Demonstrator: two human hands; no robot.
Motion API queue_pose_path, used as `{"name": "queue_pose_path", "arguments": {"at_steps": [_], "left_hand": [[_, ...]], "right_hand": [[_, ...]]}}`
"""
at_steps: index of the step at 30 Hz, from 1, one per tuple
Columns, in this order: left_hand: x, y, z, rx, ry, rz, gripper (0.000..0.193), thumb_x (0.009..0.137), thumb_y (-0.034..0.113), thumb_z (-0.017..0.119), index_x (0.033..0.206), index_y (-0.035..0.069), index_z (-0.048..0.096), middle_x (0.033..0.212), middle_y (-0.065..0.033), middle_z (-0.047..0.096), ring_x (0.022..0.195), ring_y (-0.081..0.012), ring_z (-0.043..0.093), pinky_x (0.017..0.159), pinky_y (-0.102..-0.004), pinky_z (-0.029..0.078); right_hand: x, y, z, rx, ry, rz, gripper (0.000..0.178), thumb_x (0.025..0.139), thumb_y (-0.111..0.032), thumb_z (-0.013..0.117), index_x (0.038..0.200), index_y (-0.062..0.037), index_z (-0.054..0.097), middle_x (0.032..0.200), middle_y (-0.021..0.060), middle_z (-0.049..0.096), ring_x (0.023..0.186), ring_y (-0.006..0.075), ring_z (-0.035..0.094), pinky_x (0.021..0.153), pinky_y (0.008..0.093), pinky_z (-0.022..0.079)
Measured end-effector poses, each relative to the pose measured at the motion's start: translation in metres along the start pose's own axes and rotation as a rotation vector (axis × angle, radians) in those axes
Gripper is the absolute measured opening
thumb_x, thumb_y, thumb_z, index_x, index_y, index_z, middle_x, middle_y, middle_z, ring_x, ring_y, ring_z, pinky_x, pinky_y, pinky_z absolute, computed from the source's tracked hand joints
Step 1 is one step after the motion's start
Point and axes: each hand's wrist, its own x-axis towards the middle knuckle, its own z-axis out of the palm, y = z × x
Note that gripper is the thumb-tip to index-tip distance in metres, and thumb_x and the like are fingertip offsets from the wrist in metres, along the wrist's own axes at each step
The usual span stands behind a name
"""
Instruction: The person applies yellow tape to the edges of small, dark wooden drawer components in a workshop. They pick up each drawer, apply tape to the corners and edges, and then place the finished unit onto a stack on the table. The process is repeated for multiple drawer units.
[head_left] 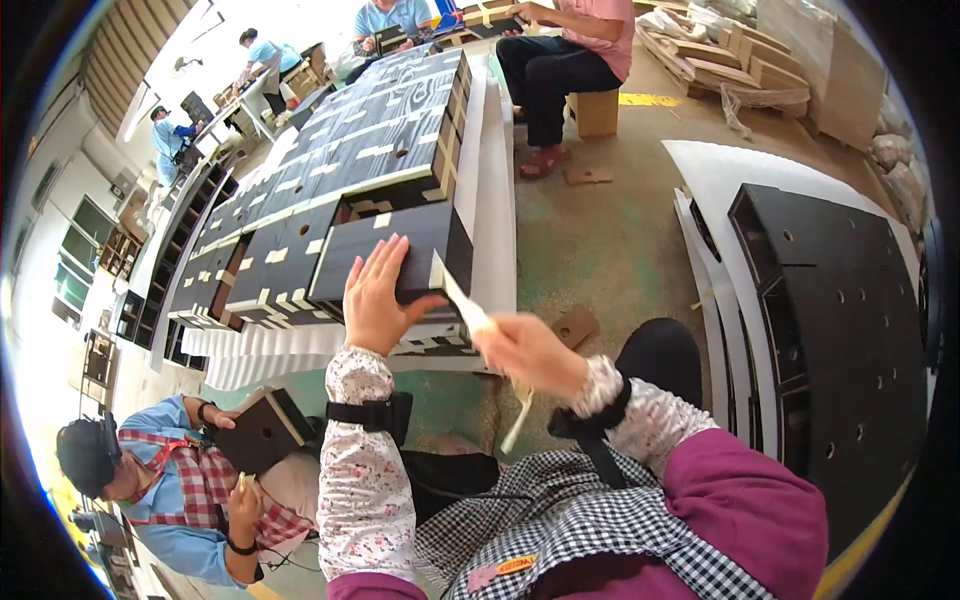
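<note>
My left hand [378,298] lies flat on the nearest dark wood-grain box [375,240], its fingers stretched out and the thumb apart. Just right of it, my right hand [530,350] is closed on a strip of cream tape [462,300]. The strip runs taut from the box's near right corner up to my fingers. A loose tail of tape [518,425] hangs below that hand. More short pieces of cream tape cross the seams of the neighbouring dark boxes [340,150], which stand packed together in rows.
White foam sheeting [490,200] lies under the boxes. Black panels with round holes [830,330] are stacked at right between white sheets. At lower left a co-worker [200,470] holds a small dark box [265,430]. A person in pink [590,60] sits at the back, near cardboard on a pallet [730,60].
</note>
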Motion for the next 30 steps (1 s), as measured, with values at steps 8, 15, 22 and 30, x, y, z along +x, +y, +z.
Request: {"name": "queue_pose_path", "arguments": {"at_steps": [8, 15, 22, 30], "left_hand": [[0.015, 0.010, 0.022, 0.025, 0.043, -0.156, 0.080, 0.072, 0.056, 0.070, 0.129, 0.005, 0.050, 0.136, -0.0111, 0.049, 0.129, -0.0259, 0.042, 0.109, -0.0482, 0.023], [-0.011, 0.079, -0.032, -1.231, -0.104, -0.153, 0.058, 0.095, 0.037, 0.052, 0.135, -0.003, 0.041, 0.137, -0.0144, 0.046, 0.128, -0.0226, 0.040, 0.108, -0.0347, 0.026], [-0.048, 0.081, -0.013, -1.242, -0.195, -0.463, 0.018, 0.090, 0.011, 0.062, 0.106, 0.003, 0.061, 0.080, 0.0023, 0.059, 0.067, -0.0037, 0.050, 0.062, -0.0185, 0.041], [-0.059, 0.086, 0.004, -0.971, 0.213, -0.412, 0.020, 0.088, 0.008, 0.064, 0.107, 0.005, 0.059, 0.101, -0.0034, 0.057, 0.091, -0.0100, 0.054, 0.078, -0.0234, 0.044]], "right_hand": [[-0.066, -0.016, -0.040, -0.069, -0.171, 0.020, 0.024, 0.094, -0.019, 0.055, 0.109, -0.0019, 0.061, 0.079, 0.0025, 0.060, 0.067, 0.0086, 0.056, 0.058, 0.0251, 0.046], [-0.043, -0.001, -0.055, 0.002, -0.030, 0.047, 0.025, 0.095, -0.015, 0.054, 0.117, -0.0023, 0.057, 0.088, -0.0012, 0.058, 0.076, 0.0033, 0.052, 0.064, 0.0190, 0.042], [-0.032, 0.017, -0.039, 0.313, -0.069, -0.010, 0.028, 0.092, -0.020, 0.061, 0.114, -0.0028, 0.057, 0.089, -0.0015, 0.058, 0.073, 0.0038, 0.052, 0.063, 0.0184, 0.042], [-0.024, 0.017, -0.042, 0.375, 0.067, -0.020, 0.020, 0.090, -0.014, 0.064, 0.105, -0.0039, 0.056, 0.086, -0.0043, 0.056, 0.074, 0.0013, 0.051, 0.064, 0.0174, 0.042]]}}
